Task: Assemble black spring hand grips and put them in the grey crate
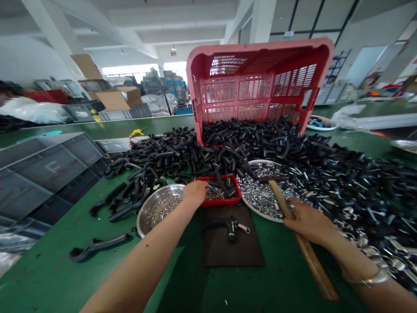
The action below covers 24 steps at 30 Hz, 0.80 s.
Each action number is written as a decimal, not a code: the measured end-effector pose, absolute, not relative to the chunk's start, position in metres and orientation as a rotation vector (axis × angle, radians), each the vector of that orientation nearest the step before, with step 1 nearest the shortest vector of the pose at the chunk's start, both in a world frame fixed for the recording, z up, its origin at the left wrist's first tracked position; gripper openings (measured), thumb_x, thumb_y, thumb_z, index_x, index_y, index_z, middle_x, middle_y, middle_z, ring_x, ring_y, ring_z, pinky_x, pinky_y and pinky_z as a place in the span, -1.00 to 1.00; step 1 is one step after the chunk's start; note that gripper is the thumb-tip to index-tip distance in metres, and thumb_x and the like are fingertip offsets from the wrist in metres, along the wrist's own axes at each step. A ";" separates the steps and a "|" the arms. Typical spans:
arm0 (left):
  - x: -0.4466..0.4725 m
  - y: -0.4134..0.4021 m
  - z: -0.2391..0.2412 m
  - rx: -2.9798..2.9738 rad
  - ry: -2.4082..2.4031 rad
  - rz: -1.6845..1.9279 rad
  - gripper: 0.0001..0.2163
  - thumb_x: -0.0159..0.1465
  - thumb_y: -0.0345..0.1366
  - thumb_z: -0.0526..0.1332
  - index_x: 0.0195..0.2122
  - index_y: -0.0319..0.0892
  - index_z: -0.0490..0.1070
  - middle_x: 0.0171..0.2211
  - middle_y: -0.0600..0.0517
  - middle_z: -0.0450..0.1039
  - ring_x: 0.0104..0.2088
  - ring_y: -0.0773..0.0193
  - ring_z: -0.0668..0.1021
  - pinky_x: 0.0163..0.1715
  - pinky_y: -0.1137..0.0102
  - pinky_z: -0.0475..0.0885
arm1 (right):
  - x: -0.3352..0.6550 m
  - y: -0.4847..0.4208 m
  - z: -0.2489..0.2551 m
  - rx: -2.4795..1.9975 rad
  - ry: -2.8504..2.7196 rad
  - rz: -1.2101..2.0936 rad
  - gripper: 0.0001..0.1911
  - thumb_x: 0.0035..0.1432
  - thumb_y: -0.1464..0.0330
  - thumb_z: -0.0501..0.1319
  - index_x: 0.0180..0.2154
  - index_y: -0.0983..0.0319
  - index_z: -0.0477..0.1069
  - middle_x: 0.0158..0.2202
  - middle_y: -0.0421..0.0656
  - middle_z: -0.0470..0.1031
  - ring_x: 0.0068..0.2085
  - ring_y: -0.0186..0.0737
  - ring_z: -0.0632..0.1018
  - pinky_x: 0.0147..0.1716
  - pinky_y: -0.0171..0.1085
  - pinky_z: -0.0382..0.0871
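Observation:
My right hand (308, 221) is wrapped round the wooden handle of a hammer (312, 261), whose metal head lies over a white dish (257, 204) of small shiny metal parts. My left hand (195, 192) reaches to the left end of a red tray (224, 202) holding small pins and a black part. Its fingertips are pinched together beside a small blue thing; what they hold is too small to make out. On a dark square mat (233, 256) in front of me lies a black plastic handle (231, 230) with a metal spring (243, 228) at its right side.
A steel bowl (141, 217) of small metal rings stands left of the tray. Behind, a tipped red crate (260, 45) spills black handles (176, 150) across the green table (182, 282). Springs and metal parts (387, 261) heap at right. Grey bins (61, 165) stand at left.

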<state>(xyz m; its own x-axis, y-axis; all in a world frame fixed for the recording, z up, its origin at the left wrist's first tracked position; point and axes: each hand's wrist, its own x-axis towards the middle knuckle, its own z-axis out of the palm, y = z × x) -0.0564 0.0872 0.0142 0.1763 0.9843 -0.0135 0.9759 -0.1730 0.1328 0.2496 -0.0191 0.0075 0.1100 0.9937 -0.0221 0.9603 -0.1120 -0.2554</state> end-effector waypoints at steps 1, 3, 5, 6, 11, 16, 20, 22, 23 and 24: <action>-0.058 0.084 0.016 2.333 1.939 0.162 -0.77 0.21 -0.18 0.03 -0.29 -0.04 0.47 -0.24 -0.02 0.47 -0.27 0.16 0.51 -0.33 0.35 0.35 | 0.251 -0.015 0.009 -2.113 -1.875 0.453 -0.42 -0.13 0.25 0.11 -0.04 0.39 0.29 -0.18 0.07 0.45 -0.18 0.06 0.47 -0.23 -0.10 0.32; -0.059 0.077 0.020 2.359 1.912 0.243 -0.79 0.21 -0.19 0.04 -0.29 -0.05 0.45 -0.20 0.02 0.45 -0.24 0.21 0.49 -0.29 0.39 0.33 | 0.252 -0.011 0.014 -1.895 -1.652 0.859 -0.51 -0.15 0.24 0.11 -0.15 0.35 0.36 -0.32 -0.04 0.50 -0.30 -0.04 0.50 -0.34 -0.19 0.36; -0.057 0.066 0.021 2.324 1.839 0.389 -0.83 0.18 -0.22 0.08 -0.33 -0.11 0.43 -0.27 0.02 0.46 -0.27 0.26 0.50 -0.29 0.42 0.33 | 0.248 -0.015 0.022 -1.706 -1.396 1.154 -0.53 -0.17 0.24 0.13 -0.17 0.31 0.37 -0.44 -0.13 0.49 -0.42 -0.12 0.51 -0.45 -0.25 0.36; -0.054 0.060 0.020 2.261 1.783 0.469 -0.85 0.16 -0.25 0.09 -0.35 -0.15 0.41 -0.36 0.02 0.47 -0.33 0.28 0.51 -0.32 0.44 0.34 | 0.245 -0.021 0.026 -1.647 -1.278 1.221 -0.50 -0.19 0.24 0.15 -0.14 0.29 0.35 -0.46 -0.15 0.49 -0.44 -0.14 0.51 -0.47 -0.26 0.37; -0.038 0.029 0.004 1.734 1.392 0.620 -0.85 0.11 -0.30 0.12 -0.31 -0.23 0.32 -0.65 0.11 0.36 -0.65 0.38 0.43 -0.65 0.52 0.31 | 0.235 -0.060 0.033 -1.576 -1.025 1.147 -0.24 -0.29 0.21 0.29 0.03 0.21 0.18 -0.35 -0.13 0.51 -0.35 -0.09 0.52 -0.38 -0.23 0.41; -0.029 0.018 -0.001 1.754 1.110 0.618 -0.66 0.13 -0.36 0.11 -0.03 -0.11 0.27 -0.33 0.05 0.47 -0.52 0.40 0.49 -0.50 0.47 0.39 | 0.231 -0.079 0.014 -1.575 -1.104 1.075 -0.25 -0.27 0.19 0.29 0.01 0.26 0.19 -0.39 -0.12 0.48 -0.32 -0.09 0.50 -0.36 -0.23 0.40; -0.026 0.014 0.006 2.175 1.179 0.537 -0.82 0.19 -0.32 0.07 -0.25 -0.05 0.43 -0.28 0.12 0.49 -0.27 0.31 0.50 -0.27 0.44 0.35 | 0.226 -0.080 -0.007 -1.521 -1.138 1.119 -0.28 -0.20 0.24 0.28 0.05 0.24 0.16 -0.36 -0.13 0.48 -0.31 -0.14 0.50 -0.33 -0.25 0.39; -0.024 0.012 0.007 2.265 1.283 0.486 -0.85 0.19 -0.27 0.09 -0.26 -0.03 0.42 -0.33 0.15 0.50 -0.29 0.30 0.49 -0.33 0.45 0.33 | 0.224 -0.080 -0.014 -1.502 -1.155 1.134 -0.31 -0.16 0.25 0.27 0.05 0.23 0.17 -0.32 -0.12 0.48 -0.30 -0.15 0.50 -0.31 -0.24 0.38; -0.023 0.012 0.007 2.287 1.324 0.465 -0.85 0.18 -0.23 0.10 -0.27 -0.02 0.42 -0.34 0.16 0.50 -0.32 0.30 0.49 -0.37 0.46 0.31 | 0.224 -0.081 -0.016 -1.495 -1.164 1.141 -0.32 -0.15 0.26 0.26 0.06 0.23 0.17 -0.31 -0.11 0.48 -0.29 -0.14 0.50 -0.30 -0.24 0.38; -0.022 0.012 0.007 2.304 1.354 0.454 -0.85 0.18 -0.20 0.11 -0.29 -0.02 0.43 -0.36 0.16 0.49 -0.33 0.30 0.49 -0.39 0.46 0.30 | 0.224 -0.081 -0.017 -1.490 -1.173 1.145 -0.32 -0.14 0.26 0.26 0.06 0.23 0.17 -0.30 -0.11 0.48 -0.28 -0.14 0.50 -0.29 -0.23 0.38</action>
